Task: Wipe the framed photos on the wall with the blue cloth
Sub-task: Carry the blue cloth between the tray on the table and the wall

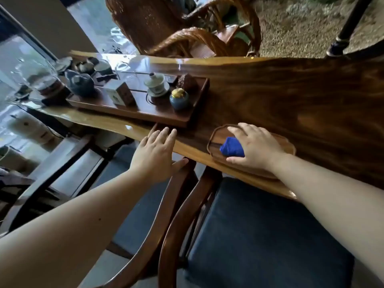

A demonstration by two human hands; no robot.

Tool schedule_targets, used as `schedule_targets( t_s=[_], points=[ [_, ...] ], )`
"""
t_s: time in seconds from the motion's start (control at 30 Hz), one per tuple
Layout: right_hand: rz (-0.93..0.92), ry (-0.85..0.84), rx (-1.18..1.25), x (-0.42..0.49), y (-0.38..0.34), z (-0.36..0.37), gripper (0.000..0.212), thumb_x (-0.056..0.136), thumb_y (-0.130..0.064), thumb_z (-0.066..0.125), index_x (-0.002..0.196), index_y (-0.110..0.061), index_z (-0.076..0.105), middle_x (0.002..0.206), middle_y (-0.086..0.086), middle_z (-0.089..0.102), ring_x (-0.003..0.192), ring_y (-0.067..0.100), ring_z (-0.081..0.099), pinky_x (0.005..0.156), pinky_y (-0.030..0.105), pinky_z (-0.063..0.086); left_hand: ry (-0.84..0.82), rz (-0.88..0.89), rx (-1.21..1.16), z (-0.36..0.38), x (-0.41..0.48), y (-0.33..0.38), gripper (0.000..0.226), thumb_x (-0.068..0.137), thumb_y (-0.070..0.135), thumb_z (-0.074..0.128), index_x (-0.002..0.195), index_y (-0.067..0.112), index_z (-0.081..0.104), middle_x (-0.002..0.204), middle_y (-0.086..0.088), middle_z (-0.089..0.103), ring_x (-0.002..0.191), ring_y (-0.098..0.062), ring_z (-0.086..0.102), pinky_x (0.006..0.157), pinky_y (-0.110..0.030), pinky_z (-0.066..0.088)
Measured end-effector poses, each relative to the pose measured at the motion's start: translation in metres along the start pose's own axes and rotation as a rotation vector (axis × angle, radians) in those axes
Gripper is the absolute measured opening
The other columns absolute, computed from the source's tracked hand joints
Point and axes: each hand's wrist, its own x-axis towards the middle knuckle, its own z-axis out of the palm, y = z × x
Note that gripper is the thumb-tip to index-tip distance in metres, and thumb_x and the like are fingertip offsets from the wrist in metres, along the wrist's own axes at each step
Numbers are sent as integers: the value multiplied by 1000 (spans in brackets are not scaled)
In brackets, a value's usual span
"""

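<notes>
A bunched blue cloth [231,147] lies in a shallow wooden dish [216,135] near the front edge of a long dark wooden table [291,96]. My right hand [254,145] lies over the cloth, with the fingers curled around it and the thumb under its near side. My left hand [158,150] hovers open with spread fingers at the table's front edge, left of the dish. No framed photos or wall are in view.
A wooden tea tray [193,113] with a teapot [82,84], lidded cup [155,85], small box [120,93] and blue jar [179,99] sits at the left. A chair with a dark cushion [259,235] stands below me. A wicker chair [187,34] stands beyond the table.
</notes>
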Motion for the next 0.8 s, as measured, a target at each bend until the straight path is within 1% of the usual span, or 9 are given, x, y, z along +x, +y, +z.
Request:
schedule_targets(
  t_s=[0.13, 0.3, 0.4, 0.47, 0.53, 0.57, 0.63, 0.7, 0.8],
  points=[
    [129, -79, 12, 1, 34, 33, 93, 71, -74, 51, 146, -28, 20, 150, 11, 29, 137, 28, 28, 111, 44, 26, -23, 56, -14, 36, 18, 17, 92, 84, 72, 42, 153, 19, 11, 162, -6, 19, 148, -25, 15, 120, -43, 18],
    [78, -169, 30, 10, 45, 65, 88, 76, -70, 51, 147, -33, 14, 153, 10, 22, 138, 28, 24, 112, 43, 23, -34, 98, -41, 70, 36, 35, 92, 84, 72, 45, 153, 20, 13, 161, -6, 21, 147, -25, 17, 119, -45, 21],
    [69, -181, 72, 13, 42, 77, 83, 80, -66, 51, 147, -34, 15, 151, 8, 26, 134, 28, 30, 110, 46, 28, -51, 121, -43, 84, 40, 40, 91, 85, 72, 41, 153, 21, 10, 162, -6, 20, 148, -24, 15, 119, -46, 21],
    [82, -134, 54, 16, 42, 79, 75, 84, -62, 49, 146, -33, 19, 144, 8, 36, 126, 29, 38, 103, 46, 36, -57, 129, -35, 86, 41, 40, 90, 86, 72, 40, 153, 21, 9, 162, -5, 18, 148, -24, 14, 119, -45, 21],
    [87, -93, 34, 18, 40, 76, 64, 88, -53, 49, 143, -33, 26, 132, 8, 47, 115, 28, 46, 91, 41, 43, -65, 128, -21, 84, 40, 37, 90, 86, 72, 40, 153, 21, 8, 162, -5, 17, 148, -24, 13, 120, -44, 20],
    [100, -90, 32, 19, 39, 74, 60, 89, -48, 50, 142, -33, 28, 125, 7, 50, 109, 27, 48, 83, 39, 45, -68, 132, -10, 83, 39, 35, 90, 86, 72, 40, 153, 22, 7, 163, -5, 16, 148, -24, 13, 120, -44, 19],
    [127, -100, 61, 22, 33, 69, 54, 89, -42, 51, 139, -33, 31, 115, 5, 54, 102, 26, 53, 68, 33, 42, -62, 139, 5, 76, 36, 30, 90, 86, 73, 39, 153, 22, 6, 163, -5, 15, 149, -25, 12, 120, -44, 19],
    [137, -107, 94, 25, 25, 63, 51, 88, -38, 51, 136, -33, 34, 110, 3, 56, 97, 26, 57, 64, 31, 38, -49, 135, 15, 67, 32, 22, 90, 86, 73, 38, 154, 23, 5, 163, -5, 14, 149, -25, 11, 121, -44, 18],
    [103, -94, 120, 26, 5, 50, 49, 86, -37, 51, 132, -34, 37, 109, 1, 59, 96, 25, 59, 66, 32, 40, -16, 120, 49, 49, 17, 6, 90, 87, 73, 35, 154, 22, 3, 163, -5, 12, 149, -24, 10, 121, -43, 17]
  ],
)
